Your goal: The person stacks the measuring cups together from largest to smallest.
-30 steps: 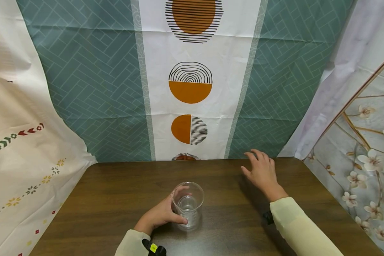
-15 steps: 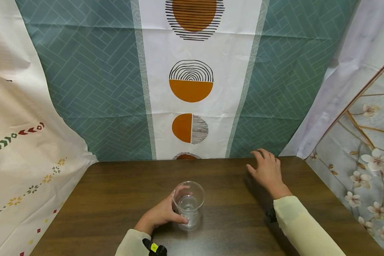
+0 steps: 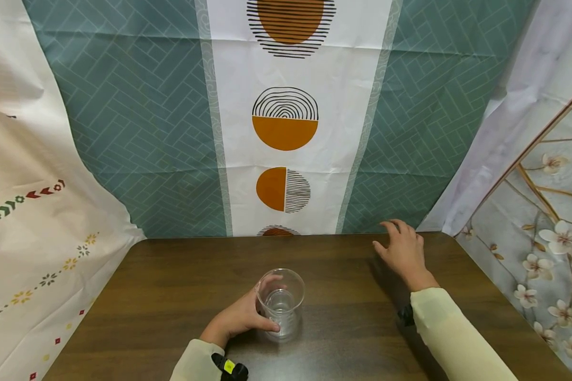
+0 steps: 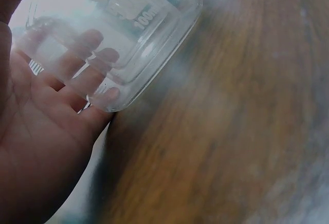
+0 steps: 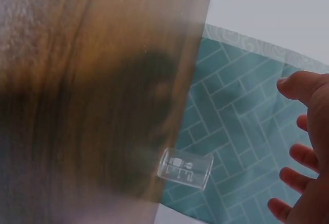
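Observation:
My left hand grips a clear beaker standing upright at the front middle of the table. The thumb lies on its near side and the fingers wrap the far side, showing through the wall. White volume markings, one reading 100, appear on the beaker in the left wrist view. At the far right, my right hand hovers over the table with fingers spread and slightly bent, holding nothing. A smaller clear beaker with white markings stands by the table's far edge in the right wrist view; the head view does not show it.
The dark wooden table ends at a green and white patterned cloth hanging behind it. A cream cloth hangs on the left, a floral one on the right.
My right hand has shifted a little to the right, over the far part of the table. My left hand and the beaker in it have stayed in place.

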Action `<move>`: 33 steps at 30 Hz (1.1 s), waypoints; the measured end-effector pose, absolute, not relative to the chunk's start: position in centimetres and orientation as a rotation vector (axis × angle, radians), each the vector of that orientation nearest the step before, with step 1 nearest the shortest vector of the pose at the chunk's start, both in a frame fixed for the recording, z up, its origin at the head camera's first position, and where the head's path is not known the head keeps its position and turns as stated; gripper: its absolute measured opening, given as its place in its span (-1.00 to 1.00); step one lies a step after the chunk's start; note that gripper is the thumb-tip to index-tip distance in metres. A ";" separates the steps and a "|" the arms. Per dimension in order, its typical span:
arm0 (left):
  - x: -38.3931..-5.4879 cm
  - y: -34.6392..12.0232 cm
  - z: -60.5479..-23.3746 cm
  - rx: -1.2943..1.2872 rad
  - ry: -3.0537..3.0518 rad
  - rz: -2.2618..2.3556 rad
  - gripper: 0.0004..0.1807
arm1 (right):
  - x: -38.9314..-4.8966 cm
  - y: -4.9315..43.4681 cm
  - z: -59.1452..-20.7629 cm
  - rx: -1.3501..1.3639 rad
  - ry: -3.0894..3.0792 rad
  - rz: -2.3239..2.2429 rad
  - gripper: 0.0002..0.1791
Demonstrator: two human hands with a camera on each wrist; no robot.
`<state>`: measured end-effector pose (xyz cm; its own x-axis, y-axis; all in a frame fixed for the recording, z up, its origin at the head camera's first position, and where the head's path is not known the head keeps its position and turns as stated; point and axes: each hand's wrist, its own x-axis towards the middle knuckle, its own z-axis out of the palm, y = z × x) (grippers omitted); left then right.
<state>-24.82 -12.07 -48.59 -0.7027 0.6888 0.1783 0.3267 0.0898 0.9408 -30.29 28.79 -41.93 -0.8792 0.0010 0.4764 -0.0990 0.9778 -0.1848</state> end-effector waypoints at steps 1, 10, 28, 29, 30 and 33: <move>-24.8 -12.1 -48.6 1.006 2.066 1.644 0.05 | -30.3 28.9 -41.9 0.063 -2.639 0.284 -0.39; -24.9 -12.1 -48.7 1.001 2.073 1.645 0.06 | -30.7 29.5 -41.3 0.035 -2.671 0.296 -0.39; -24.8 -12.1 -48.8 1.018 2.034 1.667 0.06 | -31.8 31.1 -41.4 0.002 -2.736 0.323 -0.39; -24.8 -12.1 -48.8 1.018 2.033 1.668 0.06 | -31.8 31.2 -41.4 0.000 -2.737 0.325 -0.39; -24.8 -12.1 -48.8 1.017 2.036 1.667 0.05 | -31.9 31.2 -41.3 0.000 -2.739 0.329 -0.39; -24.8 -12.1 -48.8 1.005 2.055 1.658 0.05 | -32.0 31.4 -41.3 -0.002 -2.746 0.342 -0.39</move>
<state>-24.76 -12.13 -48.78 -0.7034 0.6873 0.1810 0.3220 0.0812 0.9432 -31.96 31.35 -41.29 -0.9309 0.0465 0.3624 -0.0437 0.9706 -0.2368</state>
